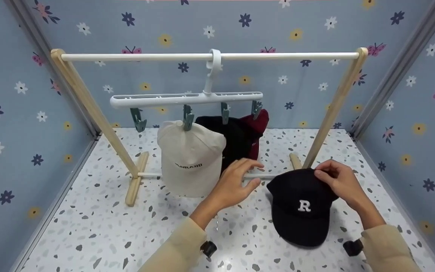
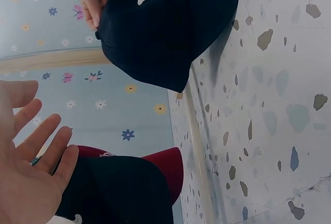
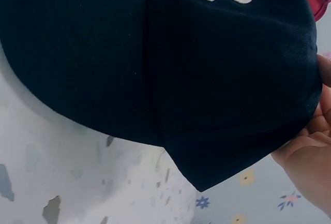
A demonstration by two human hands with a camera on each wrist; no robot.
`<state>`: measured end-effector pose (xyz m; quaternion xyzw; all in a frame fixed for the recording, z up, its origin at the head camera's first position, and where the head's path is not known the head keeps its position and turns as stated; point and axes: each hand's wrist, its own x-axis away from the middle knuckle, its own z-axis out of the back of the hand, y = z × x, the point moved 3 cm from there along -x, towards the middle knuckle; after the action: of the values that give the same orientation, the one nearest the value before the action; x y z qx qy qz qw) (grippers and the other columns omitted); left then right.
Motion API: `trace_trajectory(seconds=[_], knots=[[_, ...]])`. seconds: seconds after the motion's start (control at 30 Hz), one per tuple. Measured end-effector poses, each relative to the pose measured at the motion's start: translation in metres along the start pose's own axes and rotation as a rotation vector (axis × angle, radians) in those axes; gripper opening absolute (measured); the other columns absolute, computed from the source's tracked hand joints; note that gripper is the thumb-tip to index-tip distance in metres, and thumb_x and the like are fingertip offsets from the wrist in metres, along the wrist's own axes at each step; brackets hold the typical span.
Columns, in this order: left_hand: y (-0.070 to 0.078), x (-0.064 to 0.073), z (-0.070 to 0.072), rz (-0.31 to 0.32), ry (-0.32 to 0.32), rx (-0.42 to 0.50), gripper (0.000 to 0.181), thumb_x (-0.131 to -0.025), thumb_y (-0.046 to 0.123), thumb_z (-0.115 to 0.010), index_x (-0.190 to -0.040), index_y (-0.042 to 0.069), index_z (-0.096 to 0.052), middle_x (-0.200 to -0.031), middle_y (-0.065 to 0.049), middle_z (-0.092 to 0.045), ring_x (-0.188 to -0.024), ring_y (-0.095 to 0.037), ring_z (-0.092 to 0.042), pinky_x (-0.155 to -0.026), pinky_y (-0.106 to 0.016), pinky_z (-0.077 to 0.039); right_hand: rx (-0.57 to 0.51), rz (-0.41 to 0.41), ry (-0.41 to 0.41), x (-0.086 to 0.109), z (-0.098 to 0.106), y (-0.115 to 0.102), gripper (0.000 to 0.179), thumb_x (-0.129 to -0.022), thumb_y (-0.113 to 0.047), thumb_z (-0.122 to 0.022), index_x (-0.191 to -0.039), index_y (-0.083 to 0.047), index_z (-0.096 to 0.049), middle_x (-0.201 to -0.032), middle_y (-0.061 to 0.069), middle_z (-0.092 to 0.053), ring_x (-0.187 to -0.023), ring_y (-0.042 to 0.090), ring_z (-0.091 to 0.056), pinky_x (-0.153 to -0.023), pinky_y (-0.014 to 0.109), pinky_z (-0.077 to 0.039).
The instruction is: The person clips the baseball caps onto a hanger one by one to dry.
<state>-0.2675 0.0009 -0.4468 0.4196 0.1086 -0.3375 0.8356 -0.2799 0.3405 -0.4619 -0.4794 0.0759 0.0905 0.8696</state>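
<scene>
A black cap (image 1: 301, 211) with a white letter R hangs from my right hand (image 1: 340, 183), which pinches it near the top of the crown. In the right wrist view the cap (image 3: 217, 79) fills most of the picture. My left hand (image 1: 236, 183) holds nothing; its fingers are spread and slightly bent, in front of the hanging caps. From green clips on a white hanger (image 1: 157, 100) hang a cream cap (image 1: 191, 158), another black cap (image 1: 236, 138) and a dark red cap (image 1: 261, 119). The far-left clip (image 1: 138, 120) holds nothing.
The hanger hooks over the white rail (image 1: 138, 57) of a wooden-legged rack (image 1: 336, 102). A low crossbar (image 1: 263, 176) joins its feet. Beneath lies a speckled white surface (image 1: 100, 230), with flowered blue panels (image 1: 410, 124) on the sides and back.
</scene>
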Motion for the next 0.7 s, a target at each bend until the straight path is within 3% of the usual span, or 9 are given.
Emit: trace_trajectory(seconds=[0.7], knots=[[-0.001, -0.008, -0.003, 0.003, -0.017, 0.012, 0.032, -0.103, 0.021, -0.069, -0.135, 0.017, -0.067, -0.130, 0.003, -0.068, -0.120, -0.018, -0.061, -0.106, -0.037, -0.048, -0.102, 0.087, -0.077, 0.000, -0.018, -0.042, 0.012, -0.101, -0.010, -0.074, -0.105, 0.001, -0.071, -0.094, 0.005, -0.071, -0.078, 0.012, -0.062, -0.069, 0.025, -0.051]])
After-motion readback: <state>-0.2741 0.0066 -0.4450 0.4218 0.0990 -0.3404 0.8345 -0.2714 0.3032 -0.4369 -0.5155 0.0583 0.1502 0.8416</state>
